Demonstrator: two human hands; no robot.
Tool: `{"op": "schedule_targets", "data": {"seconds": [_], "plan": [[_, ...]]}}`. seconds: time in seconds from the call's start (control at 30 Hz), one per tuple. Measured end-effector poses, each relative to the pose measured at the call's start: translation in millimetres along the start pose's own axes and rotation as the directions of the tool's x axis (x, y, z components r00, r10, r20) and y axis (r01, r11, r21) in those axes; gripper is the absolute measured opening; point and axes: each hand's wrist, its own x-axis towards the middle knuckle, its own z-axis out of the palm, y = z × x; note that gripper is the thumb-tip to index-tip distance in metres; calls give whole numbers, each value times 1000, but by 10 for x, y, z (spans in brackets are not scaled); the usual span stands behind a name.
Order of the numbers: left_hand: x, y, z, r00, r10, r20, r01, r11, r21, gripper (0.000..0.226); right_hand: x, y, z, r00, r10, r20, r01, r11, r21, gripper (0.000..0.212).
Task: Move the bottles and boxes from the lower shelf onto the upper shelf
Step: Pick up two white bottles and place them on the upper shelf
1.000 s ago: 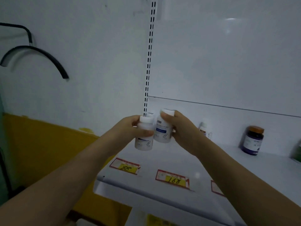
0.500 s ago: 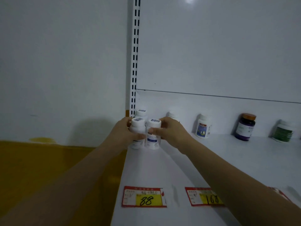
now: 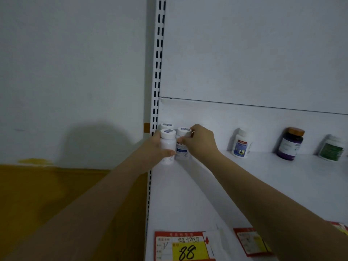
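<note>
Left grip [image 3: 153, 147] clasps white bottle [image 3: 167, 147], right grip [image 3: 200, 142] clasps second white bottle [image 3: 181, 150]. Both upright, side by side, at back-left corner of upper shelf [image 3: 188, 194]; set down or just above, cannot tell. Third white bottle [image 3: 166, 125] stands behind them. Blue-label bottle [image 3: 241, 146], purple bottle [image 3: 290, 146], green bottle [image 3: 332, 149] stand further right. Likely placing step, release pending. Lower shelf out of view, remainder unknown. No boxes seen. All capped; contents hidden.
</note>
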Motion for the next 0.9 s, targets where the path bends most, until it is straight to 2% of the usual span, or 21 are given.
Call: {"op": "schedule_targets", "data": {"seconds": [0.2,0.43,0.6,0.7,0.9], "plan": [[57,-49,-12,999,-25,25,26,999,-20,68,80,39,75,1000,0,-22,2,996,92,39],[66,-57,-8,999,-35,39,37,998,-53,65,115,41,133,998,-50,-40,50,999,-9,35],[92,-76,4,999,-41,35,43,998,-54,68,127,-5,116,997,-73,-24,66,972,-224,35],[84,-57,25,998,-53,18,54,997,-48,69,124,-21,109,997,-71,-34,60,963,-262,34],[109,4,127,992,-102,-79,110,988,112,86,67,-81,14,997,-79,17,80,941,-328,38]]}}
